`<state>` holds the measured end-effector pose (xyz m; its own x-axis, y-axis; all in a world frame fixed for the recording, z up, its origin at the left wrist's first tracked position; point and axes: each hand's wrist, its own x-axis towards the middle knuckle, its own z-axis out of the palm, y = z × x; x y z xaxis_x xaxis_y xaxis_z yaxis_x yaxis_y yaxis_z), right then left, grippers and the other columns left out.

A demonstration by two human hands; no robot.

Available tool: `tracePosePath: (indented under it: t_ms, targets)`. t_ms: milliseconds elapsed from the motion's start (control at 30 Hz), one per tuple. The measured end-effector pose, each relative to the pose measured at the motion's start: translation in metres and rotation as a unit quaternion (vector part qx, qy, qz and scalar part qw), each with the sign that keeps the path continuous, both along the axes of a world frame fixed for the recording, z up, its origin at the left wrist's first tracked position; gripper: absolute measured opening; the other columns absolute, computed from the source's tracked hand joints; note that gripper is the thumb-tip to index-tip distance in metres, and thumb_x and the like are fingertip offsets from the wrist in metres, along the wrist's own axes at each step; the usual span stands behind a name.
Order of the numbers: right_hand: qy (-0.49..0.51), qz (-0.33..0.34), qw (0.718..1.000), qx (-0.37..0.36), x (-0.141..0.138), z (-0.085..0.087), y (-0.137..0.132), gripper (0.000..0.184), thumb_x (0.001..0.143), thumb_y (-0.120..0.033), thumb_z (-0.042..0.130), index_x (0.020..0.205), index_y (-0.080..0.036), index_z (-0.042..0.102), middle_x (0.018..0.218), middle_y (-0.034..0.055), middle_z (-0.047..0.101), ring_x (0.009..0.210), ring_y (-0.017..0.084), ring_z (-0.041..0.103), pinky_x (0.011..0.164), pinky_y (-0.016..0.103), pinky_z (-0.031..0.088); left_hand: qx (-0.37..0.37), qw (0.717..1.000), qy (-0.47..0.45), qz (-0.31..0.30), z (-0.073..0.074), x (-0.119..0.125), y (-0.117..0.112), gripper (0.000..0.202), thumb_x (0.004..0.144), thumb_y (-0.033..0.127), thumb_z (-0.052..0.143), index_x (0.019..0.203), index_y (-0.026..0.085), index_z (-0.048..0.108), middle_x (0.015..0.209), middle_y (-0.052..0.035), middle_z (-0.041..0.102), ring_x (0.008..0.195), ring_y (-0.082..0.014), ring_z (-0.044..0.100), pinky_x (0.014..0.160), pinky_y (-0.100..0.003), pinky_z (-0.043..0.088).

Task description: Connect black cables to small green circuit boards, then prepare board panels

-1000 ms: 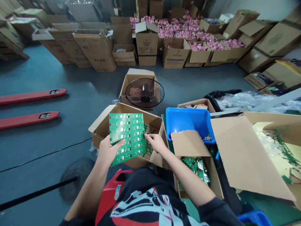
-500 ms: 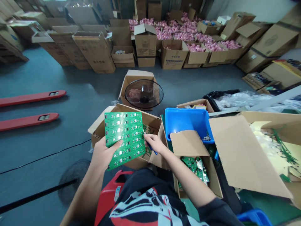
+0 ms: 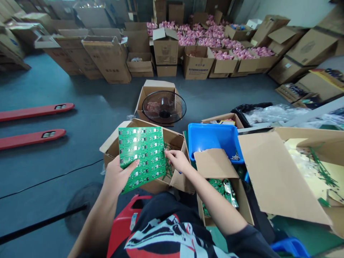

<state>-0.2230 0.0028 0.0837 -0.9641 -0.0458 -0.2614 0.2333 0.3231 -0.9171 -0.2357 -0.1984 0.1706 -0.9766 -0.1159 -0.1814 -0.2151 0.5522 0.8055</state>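
Note:
My left hand (image 3: 117, 175) grips the left edge of a green circuit board panel (image 3: 142, 154), thumb across its face. The panel is tilted towards me and carries rows of small components. At its right edge, my right hand (image 3: 177, 161) is closed around blue-handled pliers (image 3: 180, 172). Most of the pliers is covered by my fingers; the metal tip touches or nearly touches the panel's edge. Beneath the panel stands an open cardboard box (image 3: 182, 152) with thin green strips inside.
Right of my hands are a blue plastic bin (image 3: 209, 134) and a carton of green boards (image 3: 224, 191). A larger open carton (image 3: 282, 172) stands farther right. A black fan (image 3: 163, 107) is ahead, red pallet forks (image 3: 34, 111) lie left, and a red plastic seat (image 3: 120, 222) is below.
The panel has stayed almost in place in my left hand. My right hand has turned slightly at the panel's edge, and less of the blue handle shows.

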Motion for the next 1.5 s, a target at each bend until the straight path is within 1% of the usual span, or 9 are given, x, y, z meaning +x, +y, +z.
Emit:
tracePosePath:
  t_ms: [100,200,333,433,533,633,733,1033,1500]
  targets:
    - [-0.016,-0.028,0.996,0.081,-0.001,0.003,-0.006,0.047,0.081,-0.058,0.036,0.073,-0.021,0.065,0.061,0.0039,0.06,0.064,0.019,0.056,0.056,0.025,0.034,-0.083,0.996,0.028,-0.012,0.002,0.002,0.007,0.031,0.059,0.04,0.065,0.084,0.02,0.063,0.078,-0.0045,0.07,0.075,-0.0261,0.064,0.064,-0.03,0.048]
    - [-0.042,-0.032,0.984,0.169,-0.003,0.006,-0.014,0.047,0.082,-0.057,0.035,0.075,-0.022,0.066,0.067,0.006,0.063,0.07,0.023,0.059,0.057,0.026,0.033,-0.127,0.991,0.035,-0.02,0.004,0.008,0.015,0.029,0.063,0.041,0.06,0.083,0.019,0.062,0.073,-0.0048,0.069,0.066,-0.0247,0.063,0.058,-0.029,0.047]
    - [-0.043,-0.037,0.988,0.143,-0.005,0.003,-0.018,0.047,0.082,-0.055,0.036,0.066,-0.021,0.063,0.063,0.0064,0.06,0.069,0.023,0.057,0.057,0.027,0.032,-0.152,0.987,0.043,-0.028,0.004,0.016,0.024,0.028,0.066,0.039,0.057,0.085,0.019,0.062,0.079,-0.0066,0.069,0.066,-0.0244,0.063,0.062,-0.03,0.047]
    - [-0.022,-0.022,0.996,0.089,-0.004,-0.002,-0.013,0.044,0.084,-0.053,0.035,0.069,-0.02,0.061,0.063,0.0038,0.058,0.067,0.019,0.055,0.059,0.025,0.034,-0.109,0.993,0.04,-0.013,0.003,0.014,0.022,0.028,0.063,0.038,0.061,0.084,0.019,0.063,0.08,-0.0061,0.069,0.073,-0.0255,0.063,0.066,-0.031,0.048]
    - [0.004,0.035,0.999,0.0,0.0,-0.005,-0.003,0.046,0.085,-0.052,0.032,0.07,-0.018,0.058,0.064,0.0008,0.057,0.063,0.014,0.052,0.059,0.023,0.037,0.006,0.999,0.003,0.045,0.003,0.005,0.012,0.034,0.055,0.037,0.069,0.084,0.017,0.064,0.08,-0.0057,0.069,0.075,-0.0257,0.063,0.066,-0.032,0.049]
    - [0.019,0.101,0.991,-0.08,0.007,-0.005,0.006,0.051,0.084,-0.056,0.03,0.062,-0.016,0.054,0.06,-0.0004,0.053,0.058,0.012,0.048,0.057,0.022,0.038,0.146,0.983,-0.049,0.104,0.005,-0.003,0.005,0.044,0.047,0.033,0.075,0.086,0.016,0.063,0.078,-0.0047,0.068,0.069,-0.024,0.064,0.061,-0.034,0.051]
    - [0.029,0.135,0.982,-0.129,0.011,-0.001,0.011,0.053,0.083,-0.059,0.03,0.059,-0.017,0.052,0.06,-0.0009,0.051,0.058,0.011,0.045,0.057,0.022,0.038,0.212,0.966,-0.084,0.123,0.007,-0.006,0.002,0.045,0.043,0.029,0.077,0.084,0.017,0.062,0.073,-0.0022,0.068,0.064,-0.0226,0.064,0.059,-0.035,0.053]
    - [0.023,0.144,0.975,-0.165,0.009,0.016,0.017,0.047,0.077,-0.06,0.041,0.065,-0.016,0.054,0.064,-0.0005,0.051,0.064,0.012,0.047,0.063,0.024,0.038,0.273,0.946,-0.127,0.122,0.013,-0.006,0.0,0.044,0.043,0.021,0.078,0.084,0.016,0.062,0.075,-0.0037,0.069,0.068,-0.0246,0.066,0.061,-0.037,0.055]
    - [0.027,0.184,0.962,-0.198,0.013,0.022,0.021,0.047,0.08,-0.057,0.041,0.063,-0.015,0.052,0.059,-0.0018,0.047,0.058,0.01,0.043,0.06,0.023,0.036,0.291,0.94,-0.11,0.139,0.015,-0.01,-0.002,0.051,0.039,0.018,0.08,0.087,0.016,0.063,0.079,-0.0044,0.071,0.07,-0.0259,0.067,0.061,-0.037,0.057]
